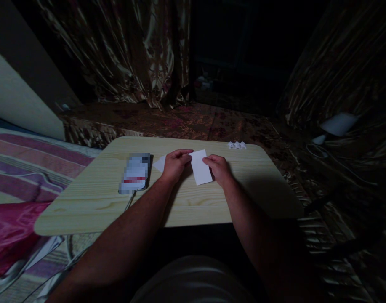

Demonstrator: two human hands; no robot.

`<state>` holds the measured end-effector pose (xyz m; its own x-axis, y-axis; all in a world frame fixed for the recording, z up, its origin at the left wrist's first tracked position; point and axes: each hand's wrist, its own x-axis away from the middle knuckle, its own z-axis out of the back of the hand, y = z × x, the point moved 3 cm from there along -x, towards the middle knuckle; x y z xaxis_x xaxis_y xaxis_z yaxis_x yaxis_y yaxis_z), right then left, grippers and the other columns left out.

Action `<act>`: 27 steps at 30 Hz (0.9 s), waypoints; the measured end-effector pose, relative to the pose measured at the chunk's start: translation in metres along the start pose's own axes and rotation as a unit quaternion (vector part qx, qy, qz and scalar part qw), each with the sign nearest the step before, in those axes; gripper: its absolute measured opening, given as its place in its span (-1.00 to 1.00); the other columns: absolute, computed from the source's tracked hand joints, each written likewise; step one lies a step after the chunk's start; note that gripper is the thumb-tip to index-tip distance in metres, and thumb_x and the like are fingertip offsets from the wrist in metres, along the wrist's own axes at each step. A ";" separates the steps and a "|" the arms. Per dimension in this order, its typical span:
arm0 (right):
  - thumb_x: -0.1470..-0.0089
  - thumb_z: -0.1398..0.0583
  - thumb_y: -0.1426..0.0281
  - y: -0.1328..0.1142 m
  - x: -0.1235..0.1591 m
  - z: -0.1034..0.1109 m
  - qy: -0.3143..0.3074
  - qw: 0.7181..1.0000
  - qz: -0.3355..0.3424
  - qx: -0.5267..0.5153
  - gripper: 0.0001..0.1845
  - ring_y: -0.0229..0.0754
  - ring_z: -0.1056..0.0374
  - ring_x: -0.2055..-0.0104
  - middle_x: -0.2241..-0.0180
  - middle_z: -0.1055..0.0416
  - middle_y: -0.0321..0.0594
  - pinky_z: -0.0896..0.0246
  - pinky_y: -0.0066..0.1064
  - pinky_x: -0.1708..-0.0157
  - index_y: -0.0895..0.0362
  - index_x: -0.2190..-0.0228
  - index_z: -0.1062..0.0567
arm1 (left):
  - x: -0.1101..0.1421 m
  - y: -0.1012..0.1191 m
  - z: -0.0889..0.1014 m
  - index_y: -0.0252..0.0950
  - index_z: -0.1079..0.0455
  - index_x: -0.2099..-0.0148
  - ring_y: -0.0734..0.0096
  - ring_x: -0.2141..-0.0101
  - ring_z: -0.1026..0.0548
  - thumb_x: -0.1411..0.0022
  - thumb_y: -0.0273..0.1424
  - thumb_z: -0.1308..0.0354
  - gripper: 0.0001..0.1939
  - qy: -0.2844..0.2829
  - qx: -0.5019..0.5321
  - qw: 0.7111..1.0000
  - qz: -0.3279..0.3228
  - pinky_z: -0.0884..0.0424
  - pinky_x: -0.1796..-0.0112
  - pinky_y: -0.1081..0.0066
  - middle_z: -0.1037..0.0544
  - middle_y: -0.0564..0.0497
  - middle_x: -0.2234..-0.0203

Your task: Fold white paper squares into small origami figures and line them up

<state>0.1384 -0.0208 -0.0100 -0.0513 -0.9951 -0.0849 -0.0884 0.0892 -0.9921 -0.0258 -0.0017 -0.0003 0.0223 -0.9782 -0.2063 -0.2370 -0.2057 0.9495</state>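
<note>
A small white rectangle of paper [200, 169] is held slightly tilted above the wooden table, between my two hands. My left hand [177, 163] pinches its upper left edge with thumb and fingers. On the opposite side, my right hand [218, 166] grips the upper right edge, thumb on top. Beside my left hand lies more white paper [158, 164], partly hidden behind that hand. Near the table's far edge, three small folded white paper pieces [237, 145] stand in a row.
A phone-like object [135, 173], blurred out, lies on the left of the table [94, 202] with a white cable [129, 203] running off the near edge. A striped bed [38, 158] adjoins on the left. A white lamp [339, 123] stands at right, curtains [148, 50] behind.
</note>
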 end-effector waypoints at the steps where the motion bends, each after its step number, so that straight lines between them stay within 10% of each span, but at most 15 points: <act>1: 0.16 -0.24 0.08 0.000 -0.001 0.001 0.008 1.000 -0.003 -0.019 -0.63 -0.31 -0.25 0.58 0.60 -0.38 -0.33 -0.11 -0.49 0.59 0.15 0.56 -0.41 | 0.000 0.001 0.000 -0.37 -0.52 0.24 0.58 0.64 -0.30 0.11 -0.39 -0.26 -0.69 0.003 -0.004 1.000 -0.001 -0.20 0.58 0.53 -0.43 0.07 0.64; 27: 0.14 -0.24 0.06 -0.003 0.004 -0.006 -0.064 0.996 -0.035 -0.058 -0.60 -0.28 -0.30 0.55 0.55 -0.42 -0.30 -0.13 -0.49 0.56 0.15 0.43 -0.48 | 0.004 0.005 -0.002 -0.30 -0.35 0.38 0.50 0.63 -0.39 0.08 -0.38 -0.24 -0.83 -0.010 -0.055 0.998 -0.020 -0.24 0.57 0.52 -0.43 0.10 0.68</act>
<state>0.1322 -0.0252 -0.0068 0.0849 -0.9958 -0.0348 -0.2012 0.0171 -0.9794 -0.0254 -0.0063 0.0038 0.0107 -0.9685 -0.2488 -0.1288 -0.2481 0.9602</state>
